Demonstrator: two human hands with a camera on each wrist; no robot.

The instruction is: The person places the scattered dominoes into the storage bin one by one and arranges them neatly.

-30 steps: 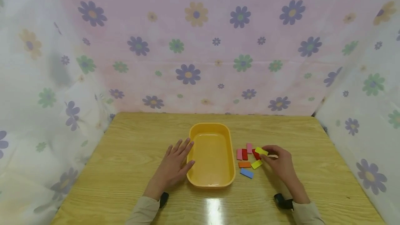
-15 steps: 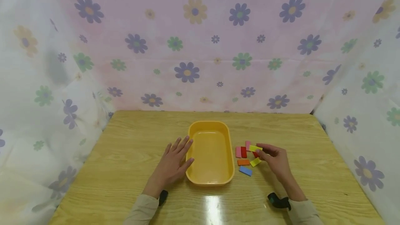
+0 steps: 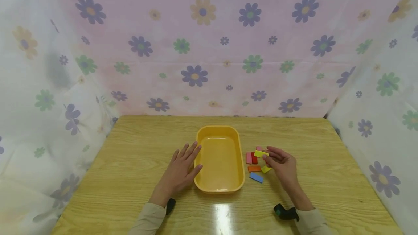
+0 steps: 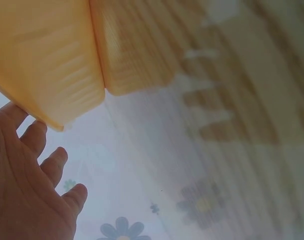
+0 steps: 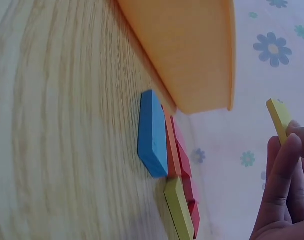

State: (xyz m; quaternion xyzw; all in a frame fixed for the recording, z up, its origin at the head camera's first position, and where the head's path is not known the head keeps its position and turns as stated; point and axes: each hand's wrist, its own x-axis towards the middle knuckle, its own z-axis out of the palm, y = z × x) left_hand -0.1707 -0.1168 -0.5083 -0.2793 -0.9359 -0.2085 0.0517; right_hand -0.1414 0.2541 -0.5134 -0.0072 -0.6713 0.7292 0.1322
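Since the first head frame, the pinched yellow block (image 3: 261, 153) has come leftward, closer to the tray (image 3: 219, 166); right hand (image 3: 284, 167) travels with it. Left hand (image 3: 180, 172) and tray stay put.

Yellow block: held raised, right of the tray, short of its right wall. Grip pinches one end between thumb and fingers; free end points trayward. Long axis roughly crosswise to the tray's long sides. Judgement: the key relation is that remaining gap, tray lying left of the grip, right hand the nearer to the block.

Loose blocks, also right of the tray: pink (image 3: 249, 158) and red (image 3: 254, 158) side by side; orange (image 3: 254, 169) and blue (image 3: 256, 177) nearer the person; second yellow (image 3: 266, 169) partly behind the hand; second pink (image 3: 259, 148) mostly covered; second red (image 5: 194, 216) clear only from the right wrist.

Left hand: at the tray's left rim, fingers spread, gripping nothing. Bench (image 3: 150, 137) beneath; floral cloth (image 3: 222, 75) beyond the tray.
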